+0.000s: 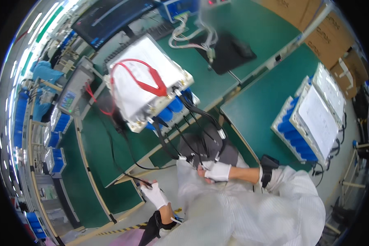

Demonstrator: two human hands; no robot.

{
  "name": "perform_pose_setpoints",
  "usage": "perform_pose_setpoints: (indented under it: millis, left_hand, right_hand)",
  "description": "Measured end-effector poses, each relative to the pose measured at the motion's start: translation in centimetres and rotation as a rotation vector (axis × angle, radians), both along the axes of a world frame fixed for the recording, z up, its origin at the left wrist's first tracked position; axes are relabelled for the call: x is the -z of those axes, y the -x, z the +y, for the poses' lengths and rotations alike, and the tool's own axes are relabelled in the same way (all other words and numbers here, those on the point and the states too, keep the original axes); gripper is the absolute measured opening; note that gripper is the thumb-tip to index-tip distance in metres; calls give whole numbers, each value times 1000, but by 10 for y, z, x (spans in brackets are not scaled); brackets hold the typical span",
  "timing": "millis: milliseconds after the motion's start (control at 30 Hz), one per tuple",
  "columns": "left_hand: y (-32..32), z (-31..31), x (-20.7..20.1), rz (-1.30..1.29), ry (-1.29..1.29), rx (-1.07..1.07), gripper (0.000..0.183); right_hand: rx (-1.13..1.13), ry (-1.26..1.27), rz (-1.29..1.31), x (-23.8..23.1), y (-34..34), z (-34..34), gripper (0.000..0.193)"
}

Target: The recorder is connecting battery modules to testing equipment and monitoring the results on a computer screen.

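In a white fingertip-less glove, my left hand (155, 194) is closed on a thin black cable (132, 176) off to the left of my lap. My right hand (215, 171), gloved the same way, has its fingers curled over my lap around a thin black wire (199, 153). Beyond both hands a battery pack (137, 78) with blue cells and a white top sits at the green bench's near edge. A red lead (153, 82) lies across its top. Several black cables (197, 110) hang from its near side toward my lap, some ending in white connectors (222, 133).
To the right, another blue-celled pack (311, 119) stands on a second green bench. A monitor (110, 20), keyboard (158, 30), mouse (242, 48) and white cable bundle (192, 39) lie farther back. A grey meter (71, 92) stands left; cardboard boxes (328, 37) are at far right.
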State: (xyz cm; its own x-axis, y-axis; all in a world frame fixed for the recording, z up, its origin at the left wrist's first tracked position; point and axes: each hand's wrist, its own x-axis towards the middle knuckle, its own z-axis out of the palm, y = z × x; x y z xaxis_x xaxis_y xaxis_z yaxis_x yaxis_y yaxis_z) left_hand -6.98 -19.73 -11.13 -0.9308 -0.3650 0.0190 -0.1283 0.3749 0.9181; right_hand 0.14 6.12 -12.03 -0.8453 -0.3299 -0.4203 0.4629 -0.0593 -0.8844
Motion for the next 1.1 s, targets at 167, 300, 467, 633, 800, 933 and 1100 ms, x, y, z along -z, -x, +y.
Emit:
perform_pose_setpoints:
  millis: [167, 300, 467, 633, 800, 933, 1100]
  left_hand:
    - [-19, 38, -6, -159, 96, 267, 44]
    - [-18, 96, -17, -203, 255, 916, 25]
    - [-2, 127, -16, -366, -103, 770, 14]
    - [2, 124, -19, -106, -167, 640, 8]
    - [-5, 133, -24, -203, -380, 605, 9]
    - [-9, 136, -27, -305, -238, 627, 11]
    - [7, 127, -25, -361, -235, 711, 8]
  right_hand:
    - [-8, -262, 246, 13, 2, -5, 12]
    - [74, -342, 394, 24, 0, -5, 19]
    - [-129, -478, 305, 27, 4, -1, 27]
    - [345, 319, 63, 20, 4, -7, 22]
    - [254, 346, 11, 17, 4, -1, 35]
    - [287, -10, 486, 13, 2, -4, 44]
    - [442, -38, 483, -3, 5, 1, 43]
